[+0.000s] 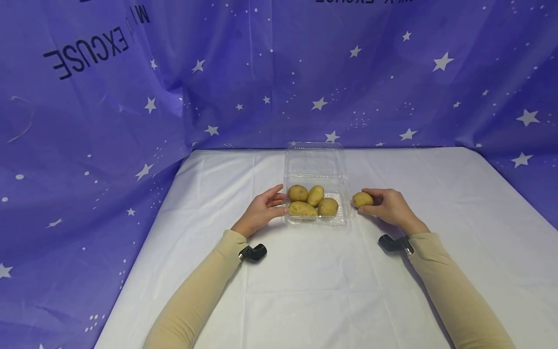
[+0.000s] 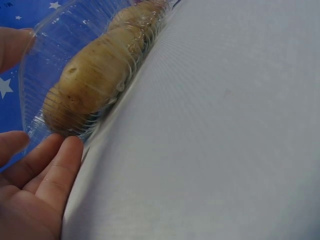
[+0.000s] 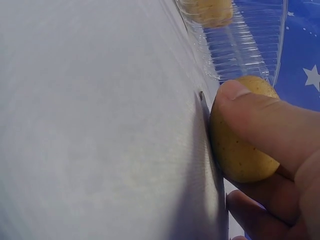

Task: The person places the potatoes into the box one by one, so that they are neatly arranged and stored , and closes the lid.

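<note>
A clear plastic clamshell box [image 1: 342, 186] stands with its lid [image 1: 314, 162] raised at the back, and several potatoes [image 1: 302, 209] lie inside. My left hand [image 1: 262, 209] is at the box's left side, its fingers fairly straight and touching the outer wall. In the left wrist view the fingertips [image 2: 72, 147] meet the ribbed plastic below a large potato [image 2: 95, 70]. Just right of the box, my right hand [image 1: 388, 207] holds another potato [image 1: 362, 199] between thumb and fingers. In the right wrist view that potato [image 3: 240, 145] is low against the white cloth.
White cloth [image 1: 305, 291] covers the table. Behind it and at the sides hangs a purple sheet [image 1: 279, 87] with white stars and lettering. Each wrist carries a black camera mount, one on the left [image 1: 254, 252] and one on the right [image 1: 392, 243].
</note>
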The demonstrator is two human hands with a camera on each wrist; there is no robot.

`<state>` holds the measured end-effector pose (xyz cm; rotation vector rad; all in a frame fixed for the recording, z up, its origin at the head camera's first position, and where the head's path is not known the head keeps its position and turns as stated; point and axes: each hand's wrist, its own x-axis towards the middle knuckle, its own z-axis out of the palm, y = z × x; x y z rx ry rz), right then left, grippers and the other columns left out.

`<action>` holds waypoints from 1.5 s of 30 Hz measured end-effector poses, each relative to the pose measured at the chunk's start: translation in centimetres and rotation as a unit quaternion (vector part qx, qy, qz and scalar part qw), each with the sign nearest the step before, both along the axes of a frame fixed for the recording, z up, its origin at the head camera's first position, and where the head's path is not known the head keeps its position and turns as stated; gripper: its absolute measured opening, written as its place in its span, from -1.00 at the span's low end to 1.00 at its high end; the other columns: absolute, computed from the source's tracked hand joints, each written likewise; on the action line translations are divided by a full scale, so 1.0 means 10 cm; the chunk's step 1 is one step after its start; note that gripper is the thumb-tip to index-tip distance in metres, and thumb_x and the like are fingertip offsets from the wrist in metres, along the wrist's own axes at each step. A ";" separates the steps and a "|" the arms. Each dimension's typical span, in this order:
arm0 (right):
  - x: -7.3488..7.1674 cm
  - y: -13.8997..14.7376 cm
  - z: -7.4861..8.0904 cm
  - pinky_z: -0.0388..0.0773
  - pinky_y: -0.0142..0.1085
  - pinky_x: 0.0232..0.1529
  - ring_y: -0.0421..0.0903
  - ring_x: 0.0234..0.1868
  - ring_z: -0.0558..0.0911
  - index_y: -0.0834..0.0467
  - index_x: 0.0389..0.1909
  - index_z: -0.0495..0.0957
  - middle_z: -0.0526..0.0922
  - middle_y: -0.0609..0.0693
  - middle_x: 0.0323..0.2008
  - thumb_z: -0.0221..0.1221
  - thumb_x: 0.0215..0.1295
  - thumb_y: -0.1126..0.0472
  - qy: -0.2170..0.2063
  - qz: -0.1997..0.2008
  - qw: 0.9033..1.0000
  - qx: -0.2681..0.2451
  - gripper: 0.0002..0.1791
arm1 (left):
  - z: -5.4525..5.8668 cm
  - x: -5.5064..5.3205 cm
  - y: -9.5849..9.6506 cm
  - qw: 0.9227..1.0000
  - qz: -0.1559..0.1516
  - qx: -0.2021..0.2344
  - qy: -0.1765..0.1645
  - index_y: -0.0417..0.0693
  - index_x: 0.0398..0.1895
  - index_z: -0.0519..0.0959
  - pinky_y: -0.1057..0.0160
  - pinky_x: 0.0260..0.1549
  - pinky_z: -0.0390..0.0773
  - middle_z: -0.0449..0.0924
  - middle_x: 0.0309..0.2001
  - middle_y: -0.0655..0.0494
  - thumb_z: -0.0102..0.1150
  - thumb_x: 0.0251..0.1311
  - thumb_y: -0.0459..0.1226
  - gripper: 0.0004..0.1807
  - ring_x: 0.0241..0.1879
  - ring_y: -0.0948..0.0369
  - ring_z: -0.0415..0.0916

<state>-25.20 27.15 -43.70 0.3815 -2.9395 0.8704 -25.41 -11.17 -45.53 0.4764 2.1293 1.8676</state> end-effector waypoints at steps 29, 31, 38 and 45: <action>0.03 0.04 0.15 0.65 0.05 0.12 0.31 0.12 0.68 0.35 0.24 0.56 0.67 0.37 0.10 0.48 0.14 0.14 0.013 -0.016 0.999 -0.043 -0.33 | -0.02 0.00 -0.01 1.000 -0.001 -0.005 0.004 -0.16 0.61 0.10 0.01 0.41 0.44 0.41 0.40 -0.26 0.28 0.22 -0.35 -0.10 0.41 -0.14 0.38; 0.03 0.05 0.16 0.66 0.01 0.11 0.29 0.13 0.69 0.35 0.25 0.56 0.67 0.36 0.10 0.48 0.14 0.14 0.012 -0.018 0.999 -0.044 -0.33 | -0.01 0.00 -0.01 1.000 0.000 -0.007 0.003 -0.16 0.61 0.10 0.01 0.42 0.43 0.42 0.39 -0.25 0.28 0.22 -0.35 -0.10 0.41 -0.13 0.39; 0.05 0.02 0.26 0.66 -0.08 0.12 0.28 0.12 0.69 0.34 0.24 0.56 0.68 0.35 0.09 0.48 0.15 0.14 0.023 -0.010 0.999 -0.043 -0.34 | -0.01 0.01 0.00 1.000 0.002 -0.010 0.001 -0.15 0.61 0.11 0.03 0.41 0.45 0.41 0.40 -0.26 0.28 0.23 -0.34 -0.10 0.41 -0.13 0.39; 0.04 -0.07 0.42 0.48 -0.52 0.04 0.25 0.15 0.68 0.29 0.26 0.58 0.69 0.30 0.10 0.49 0.12 0.11 0.023 -0.010 0.999 -0.040 -0.32 | -0.01 0.00 -0.01 1.000 0.002 -0.008 -0.001 -0.14 0.61 0.11 0.01 0.43 0.42 0.41 0.40 -0.24 0.29 0.22 -0.35 -0.10 0.42 -0.12 0.38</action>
